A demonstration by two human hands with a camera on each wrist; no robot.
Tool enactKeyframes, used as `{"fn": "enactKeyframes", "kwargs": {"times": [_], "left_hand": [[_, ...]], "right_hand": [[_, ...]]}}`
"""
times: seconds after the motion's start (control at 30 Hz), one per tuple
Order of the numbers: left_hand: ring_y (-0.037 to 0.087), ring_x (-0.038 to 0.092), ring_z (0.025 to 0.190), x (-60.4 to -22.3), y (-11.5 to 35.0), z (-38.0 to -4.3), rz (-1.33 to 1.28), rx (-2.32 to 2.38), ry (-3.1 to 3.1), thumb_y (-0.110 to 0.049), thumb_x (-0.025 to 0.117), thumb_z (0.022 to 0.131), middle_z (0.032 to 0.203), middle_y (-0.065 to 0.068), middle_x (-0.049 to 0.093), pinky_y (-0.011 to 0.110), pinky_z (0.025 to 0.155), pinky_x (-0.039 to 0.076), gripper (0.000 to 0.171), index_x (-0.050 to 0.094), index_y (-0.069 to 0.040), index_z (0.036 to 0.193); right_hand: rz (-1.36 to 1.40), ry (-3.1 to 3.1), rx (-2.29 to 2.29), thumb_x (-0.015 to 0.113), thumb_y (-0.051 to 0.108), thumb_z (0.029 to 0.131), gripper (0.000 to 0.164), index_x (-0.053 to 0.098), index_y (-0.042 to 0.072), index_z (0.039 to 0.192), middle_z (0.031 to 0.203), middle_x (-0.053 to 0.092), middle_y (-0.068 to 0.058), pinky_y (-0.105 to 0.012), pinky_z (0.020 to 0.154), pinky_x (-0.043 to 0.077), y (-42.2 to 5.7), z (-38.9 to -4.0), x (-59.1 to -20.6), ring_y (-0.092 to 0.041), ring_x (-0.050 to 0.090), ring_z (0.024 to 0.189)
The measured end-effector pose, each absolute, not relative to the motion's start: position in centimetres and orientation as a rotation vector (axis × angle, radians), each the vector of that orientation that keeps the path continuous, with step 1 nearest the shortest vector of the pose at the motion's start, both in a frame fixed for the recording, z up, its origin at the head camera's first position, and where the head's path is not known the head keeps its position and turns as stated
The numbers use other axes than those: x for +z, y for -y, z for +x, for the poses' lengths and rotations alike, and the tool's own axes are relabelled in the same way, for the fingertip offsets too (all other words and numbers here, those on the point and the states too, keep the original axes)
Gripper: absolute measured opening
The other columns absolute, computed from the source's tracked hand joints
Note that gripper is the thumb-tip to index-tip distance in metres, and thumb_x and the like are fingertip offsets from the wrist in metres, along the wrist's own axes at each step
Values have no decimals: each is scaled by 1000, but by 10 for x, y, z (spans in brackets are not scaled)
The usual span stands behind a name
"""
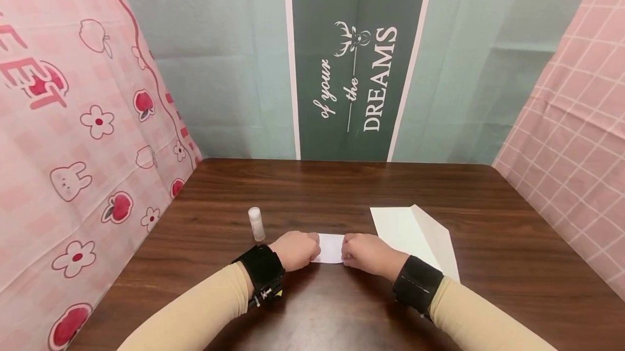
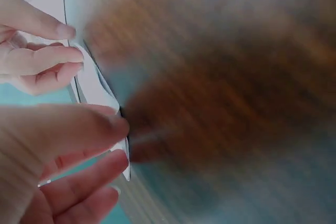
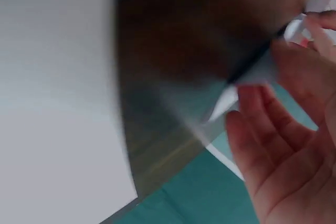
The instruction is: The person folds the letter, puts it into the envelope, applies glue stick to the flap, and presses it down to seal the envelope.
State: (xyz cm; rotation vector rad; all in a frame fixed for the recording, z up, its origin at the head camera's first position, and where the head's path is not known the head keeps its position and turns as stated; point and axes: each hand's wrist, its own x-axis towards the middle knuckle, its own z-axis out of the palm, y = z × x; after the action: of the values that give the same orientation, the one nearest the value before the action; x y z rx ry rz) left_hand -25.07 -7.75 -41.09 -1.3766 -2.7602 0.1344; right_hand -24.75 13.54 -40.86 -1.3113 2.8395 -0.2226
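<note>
On my monitor, the small white paper rectangle (image 1: 330,249) runs lengthwise left to right. The left hand (image 1: 295,251) pinches its left end, the right hand (image 1: 369,254) its right.

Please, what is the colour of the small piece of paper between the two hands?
The small piece of paper is white, seen best in the head view.

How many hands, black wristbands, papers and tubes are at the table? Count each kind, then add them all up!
Hands: 2, left hand and right hand
Black wristbands: 2, left wristband and right wristband
Papers: 2, small paper and big creased paper
Tubes: 1, white tube
Total: 7
</note>
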Motion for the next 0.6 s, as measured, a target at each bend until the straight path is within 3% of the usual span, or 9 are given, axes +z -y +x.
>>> {"fn": "enactKeyframes", "kwargs": {"times": [0.13,0.33,0.5,0.6], "left_hand": [[11,47,52,-407,71,-252,-1342,163,2763,-19,70,77,67,-6,45,25,50,39,24,54,-19,58],[14,56,59,-406,64,-254,-1293,285,2721,-22,70,77,73,-2,54,29,53,46,7,66,-16,78],[15,57,65,-407,58,-253,-1213,269,2817,-23,72,75,75,-2,53,30,55,47,14,68,-16,85],[16,57,72,-408,53,-251,-1127,261,2872,-23,72,74,79,0,54,31,57,49,22,68,-13,93]], "right_hand": [[-1263,-2868,-167,73,20,80,10,69,13,73,68,53,6,-25,57,46,-130,-247,-405,-8,49,60],[-1209,-2980,53,66,6,80,10,59,9,72,63,51,-3,-35,51,46,-116,-244,-404,-19,54,57],[-1040,-2908,-15,54,9,92,19,62,4,75,61,53,-5,-36,55,48,-112,-246,-407,-18,53,55],[-982,-2850,-86,48,13,96,25,65,-4,89,63,57,-10,-38,59,49,-111,-248,-406,-20,54,56]]}}
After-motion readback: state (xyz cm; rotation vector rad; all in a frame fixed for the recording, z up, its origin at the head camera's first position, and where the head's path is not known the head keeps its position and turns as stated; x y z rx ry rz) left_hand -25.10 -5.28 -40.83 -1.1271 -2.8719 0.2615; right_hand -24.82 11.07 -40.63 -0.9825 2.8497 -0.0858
